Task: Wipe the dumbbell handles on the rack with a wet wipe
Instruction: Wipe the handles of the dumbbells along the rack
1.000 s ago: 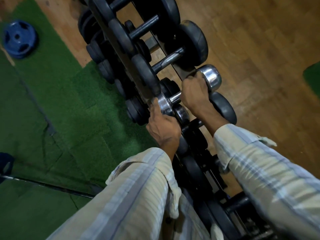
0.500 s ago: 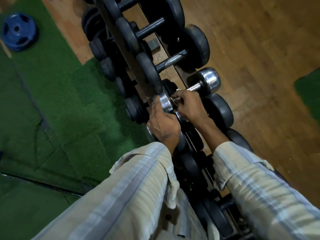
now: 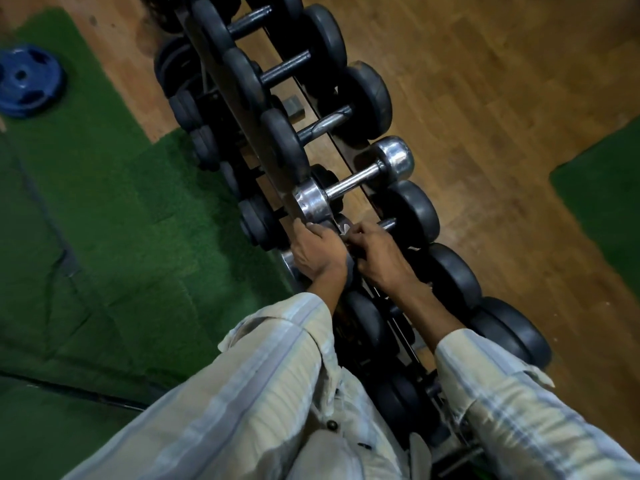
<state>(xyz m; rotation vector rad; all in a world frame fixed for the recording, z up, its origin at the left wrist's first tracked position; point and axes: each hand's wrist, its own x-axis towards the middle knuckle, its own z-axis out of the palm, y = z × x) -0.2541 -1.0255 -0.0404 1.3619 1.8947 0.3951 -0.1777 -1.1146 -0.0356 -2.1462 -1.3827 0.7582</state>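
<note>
Right hand [image 3: 375, 252] fingers curled shut over dark dumbbell handle [image 3: 387, 224], white wipe [image 3: 344, 231] scrap peeking at fingertips. Left hand [image 3: 317, 251] closed on near weight head, touching right. Handle axis runs across rack [image 3: 207, 39] toward far-right rail; both hands equally near.

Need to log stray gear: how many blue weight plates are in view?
1: the blue weight plate lies on the green turf at the far left. Others could lie outside the frame.
</note>
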